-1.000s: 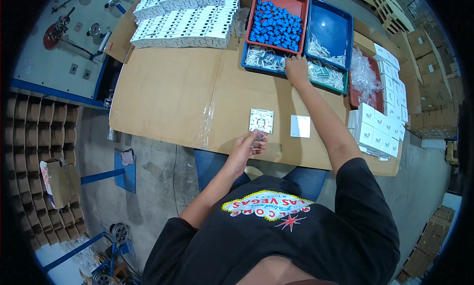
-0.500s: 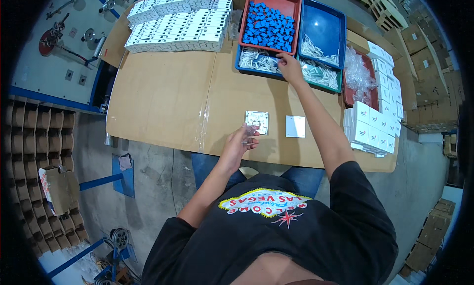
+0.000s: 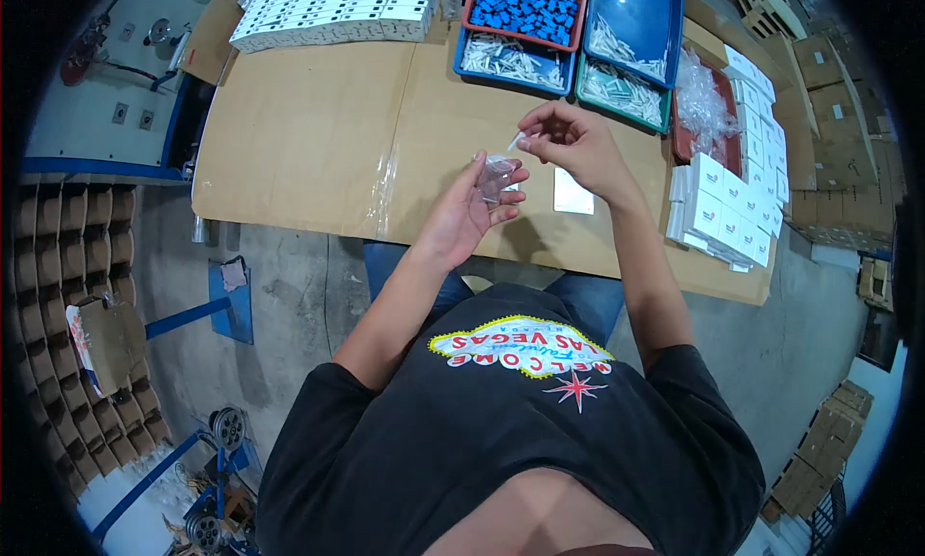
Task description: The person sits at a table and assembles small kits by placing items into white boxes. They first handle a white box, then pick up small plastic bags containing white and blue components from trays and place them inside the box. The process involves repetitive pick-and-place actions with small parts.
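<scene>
My left hand is closed on a small clear plastic bag, held above the cardboard-covered table. Just right of the bag's mouth, my right hand pinches a slim white plastic peg between thumb and fingertips. The peg's tip points down toward the bag; whether they touch I cannot tell. Below my right hand, a flat white square plate lies on the cardboard. Mostly hidden behind my left fingers is a second whitish square piece.
Loose white pegs fill a blue tray and a green tray beyond my hands. Small blue parts fill a red tray. Clear bags and stacked white boxes stand at the right. More white boxes are at the far left.
My right hand has come back from the peg trays to the bag, now with a white peg. My left hand has lifted the bag slightly. The view has shifted.
</scene>
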Demonstrator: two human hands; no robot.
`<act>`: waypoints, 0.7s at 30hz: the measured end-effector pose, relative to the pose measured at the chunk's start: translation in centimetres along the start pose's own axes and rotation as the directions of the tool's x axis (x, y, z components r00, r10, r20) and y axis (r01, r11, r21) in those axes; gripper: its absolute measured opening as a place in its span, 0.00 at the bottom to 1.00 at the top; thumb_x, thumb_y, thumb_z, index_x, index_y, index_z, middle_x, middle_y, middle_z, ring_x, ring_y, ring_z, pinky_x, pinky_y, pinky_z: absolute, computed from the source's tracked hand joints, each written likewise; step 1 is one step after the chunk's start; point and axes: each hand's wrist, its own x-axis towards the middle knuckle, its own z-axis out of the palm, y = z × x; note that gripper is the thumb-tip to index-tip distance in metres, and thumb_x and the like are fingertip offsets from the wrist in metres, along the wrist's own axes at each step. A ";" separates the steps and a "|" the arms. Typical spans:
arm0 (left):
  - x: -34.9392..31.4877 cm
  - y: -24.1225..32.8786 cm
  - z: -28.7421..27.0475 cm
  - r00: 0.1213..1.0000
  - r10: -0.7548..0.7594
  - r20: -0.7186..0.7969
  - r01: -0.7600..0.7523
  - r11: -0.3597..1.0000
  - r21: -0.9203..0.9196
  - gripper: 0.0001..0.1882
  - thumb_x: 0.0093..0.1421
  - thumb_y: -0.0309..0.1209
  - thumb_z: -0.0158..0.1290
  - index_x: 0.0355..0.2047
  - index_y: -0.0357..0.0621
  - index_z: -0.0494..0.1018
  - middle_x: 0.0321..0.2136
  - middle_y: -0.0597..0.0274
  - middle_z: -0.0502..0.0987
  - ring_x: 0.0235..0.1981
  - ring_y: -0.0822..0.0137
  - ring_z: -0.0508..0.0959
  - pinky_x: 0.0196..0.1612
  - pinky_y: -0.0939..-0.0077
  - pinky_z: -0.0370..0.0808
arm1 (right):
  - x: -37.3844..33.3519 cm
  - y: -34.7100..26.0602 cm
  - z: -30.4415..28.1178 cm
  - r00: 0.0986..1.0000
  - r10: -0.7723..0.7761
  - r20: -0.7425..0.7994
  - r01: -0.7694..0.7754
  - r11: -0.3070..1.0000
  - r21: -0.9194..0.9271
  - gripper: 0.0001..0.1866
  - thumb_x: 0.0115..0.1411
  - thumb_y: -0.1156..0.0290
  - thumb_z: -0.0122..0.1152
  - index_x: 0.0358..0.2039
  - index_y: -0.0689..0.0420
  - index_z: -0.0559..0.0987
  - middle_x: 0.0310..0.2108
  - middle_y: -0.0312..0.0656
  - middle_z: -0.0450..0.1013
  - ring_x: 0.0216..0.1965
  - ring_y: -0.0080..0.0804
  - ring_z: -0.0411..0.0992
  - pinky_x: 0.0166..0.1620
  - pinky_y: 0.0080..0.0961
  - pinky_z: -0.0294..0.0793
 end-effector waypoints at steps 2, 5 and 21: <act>-0.3 -0.2 0.8 1.000 0.004 0.006 -0.004 1.000 0.014 0.26 0.72 0.51 0.41 0.55 0.43 0.71 0.47 0.60 0.79 0.43 0.67 0.79 0.48 0.70 0.76 | -0.5 -0.4 0.0 0.998 -0.001 0.069 0.007 0.996 -0.085 0.08 0.58 0.72 0.69 0.37 0.60 0.82 0.28 0.30 0.76 0.28 0.14 0.71 0.32 0.15 0.68; -0.9 -0.6 1.3 1.000 0.005 -0.001 -0.005 0.999 0.036 0.25 0.72 0.51 0.42 0.54 0.44 0.71 0.47 0.60 0.79 0.44 0.67 0.80 0.48 0.70 0.77 | -0.8 -1.6 -0.1 0.982 0.010 0.191 0.047 0.954 -0.295 0.08 0.57 0.71 0.69 0.36 0.59 0.82 0.31 0.31 0.76 0.30 0.17 0.71 0.33 0.18 0.69; -2.7 -1.5 1.3 0.998 0.060 0.037 -0.061 0.997 0.053 0.23 0.72 0.51 0.43 0.53 0.47 0.71 0.48 0.62 0.79 0.45 0.66 0.81 0.46 0.71 0.78 | -2.0 -3.4 1.0 0.918 -0.042 0.394 0.185 0.925 -0.331 0.14 0.65 0.64 0.59 0.38 0.64 0.83 0.53 0.49 0.75 0.47 0.38 0.76 0.51 0.33 0.74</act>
